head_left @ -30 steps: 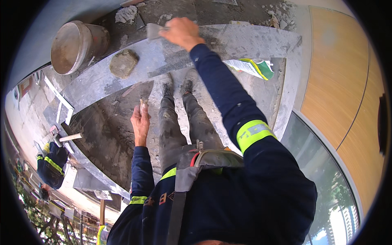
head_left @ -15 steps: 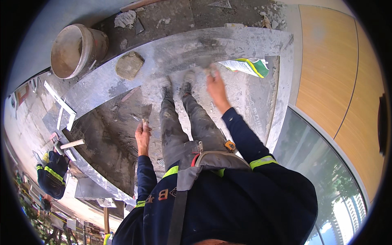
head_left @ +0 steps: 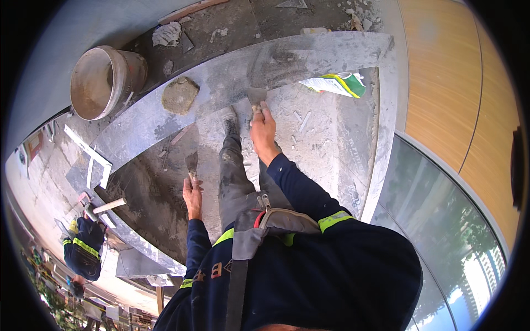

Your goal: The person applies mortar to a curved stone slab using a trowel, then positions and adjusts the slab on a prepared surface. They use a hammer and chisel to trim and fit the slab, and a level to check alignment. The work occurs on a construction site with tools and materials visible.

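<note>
My left hand (head_left: 192, 196) is closed on the handle of a putty knife (head_left: 192, 161), its metal blade pointing away from me over the dark, dusty floor. My right hand (head_left: 264, 132) grips a second putty knife (head_left: 256, 96), whose blade is at the inner edge of a long curved grey slab (head_left: 312, 49). A dirty yellowish sponge-like block (head_left: 179, 95) rests on the slab, left of the right blade. To the right of that blade lies a crumpled green, yellow and white bag (head_left: 350, 84). My legs and feet are below, partly hidden by my right arm.
A dirty bucket (head_left: 94, 83) stands at upper left. White angled strips (head_left: 88, 143) and a hammer (head_left: 109, 205) lie left. Rubble (head_left: 165, 34) is scattered behind the slab. A co-worker (head_left: 83, 248) bends at lower left. A wooden panel (head_left: 436, 71) and glass (head_left: 430, 209) border the right.
My right hand has come back from the far part of the curved slab to its inner edge, nearer my body. My left hand sits slightly lower, still gripping its knife.
</note>
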Motion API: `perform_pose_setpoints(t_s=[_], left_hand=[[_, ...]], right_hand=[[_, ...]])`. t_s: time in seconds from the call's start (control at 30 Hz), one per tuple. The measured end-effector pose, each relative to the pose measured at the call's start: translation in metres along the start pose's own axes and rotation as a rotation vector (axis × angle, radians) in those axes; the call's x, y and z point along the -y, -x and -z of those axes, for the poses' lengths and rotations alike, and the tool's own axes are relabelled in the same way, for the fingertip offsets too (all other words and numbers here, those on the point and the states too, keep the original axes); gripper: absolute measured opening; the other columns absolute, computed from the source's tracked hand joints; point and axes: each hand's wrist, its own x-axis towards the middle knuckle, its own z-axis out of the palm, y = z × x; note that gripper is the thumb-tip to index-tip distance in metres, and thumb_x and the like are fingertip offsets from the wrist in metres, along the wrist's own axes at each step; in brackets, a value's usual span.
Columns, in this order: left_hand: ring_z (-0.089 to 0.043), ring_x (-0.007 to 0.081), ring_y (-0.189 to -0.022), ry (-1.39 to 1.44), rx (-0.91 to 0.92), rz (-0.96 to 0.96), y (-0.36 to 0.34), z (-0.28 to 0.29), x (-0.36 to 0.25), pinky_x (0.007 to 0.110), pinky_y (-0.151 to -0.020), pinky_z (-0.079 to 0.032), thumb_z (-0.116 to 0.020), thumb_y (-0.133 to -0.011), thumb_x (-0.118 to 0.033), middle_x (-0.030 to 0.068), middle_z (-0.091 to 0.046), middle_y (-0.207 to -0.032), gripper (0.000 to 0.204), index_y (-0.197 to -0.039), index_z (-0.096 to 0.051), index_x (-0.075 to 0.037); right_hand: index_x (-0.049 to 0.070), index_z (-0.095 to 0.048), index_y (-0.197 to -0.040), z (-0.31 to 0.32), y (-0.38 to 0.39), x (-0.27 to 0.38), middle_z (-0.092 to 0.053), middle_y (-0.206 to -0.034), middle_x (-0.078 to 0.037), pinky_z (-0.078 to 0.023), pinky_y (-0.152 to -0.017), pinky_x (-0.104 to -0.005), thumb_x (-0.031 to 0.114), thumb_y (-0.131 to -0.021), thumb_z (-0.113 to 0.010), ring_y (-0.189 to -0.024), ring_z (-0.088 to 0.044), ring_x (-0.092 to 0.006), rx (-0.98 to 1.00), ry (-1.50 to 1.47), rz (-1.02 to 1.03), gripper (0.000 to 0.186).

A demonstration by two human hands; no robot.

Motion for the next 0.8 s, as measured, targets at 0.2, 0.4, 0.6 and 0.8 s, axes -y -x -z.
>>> perform_pose_setpoints(t_s=[0.2,0.4,0.6,0.8], left_hand=[[-0.063,0.0113,-0.069,-0.002,0.197,-0.024,-0.031,-0.015,-0.010,0.029,-0.063,-0.052,-0.061,-0.109,-0.028,0.0060,-0.075,-0.091,0.028,-0.120,-0.068,-0.003],[-0.060,0.0078,-0.069,-0.011,0.087,0.045,-0.016,0.003,0.003,0.027,-0.062,-0.050,-0.062,-0.108,-0.032,0.0025,-0.072,-0.093,0.034,-0.128,-0.068,-0.005],[-0.063,0.0099,-0.068,0.017,0.085,-0.014,0.003,-0.020,-0.019,0.028,-0.064,-0.053,-0.063,-0.107,-0.030,0.0048,-0.075,-0.094,0.030,-0.122,-0.068,-0.004],[-0.063,0.0115,-0.068,0.017,0.158,-0.032,0.001,-0.045,-0.011,0.029,-0.063,-0.053,-0.063,-0.108,-0.032,0.0057,-0.075,-0.093,0.036,-0.129,-0.067,-0.003]], right_hand=[[0.017,-0.052,-0.080,0.155,-0.241,0.086,-0.045,-0.061,0.002,-0.036,-0.040,-0.0367,0.045,-0.109,-0.047,-0.045,-0.045,-0.0183,-0.179,-0.152,0.554,0.041],[0.002,-0.040,-0.161,0.026,0.000,0.046,-0.057,-0.078,0.003,-0.034,-0.044,-0.0252,0.016,-0.103,-0.066,-0.053,-0.046,-0.0062,-0.122,-0.097,-0.062,0.065],[0.009,-0.059,-0.106,0.065,-0.038,0.067,-0.053,-0.076,-0.002,-0.025,-0.038,-0.0274,0.014,-0.099,-0.063,-0.046,-0.037,-0.0100,-0.006,-0.420,-0.385,0.010],[0.007,-0.064,-0.137,0.077,0.005,0.027,-0.071,-0.094,-0.015,-0.052,-0.063,-0.0412,0.023,-0.099,-0.065,-0.068,-0.064,-0.0302,0.034,0.272,0.277,0.042]])
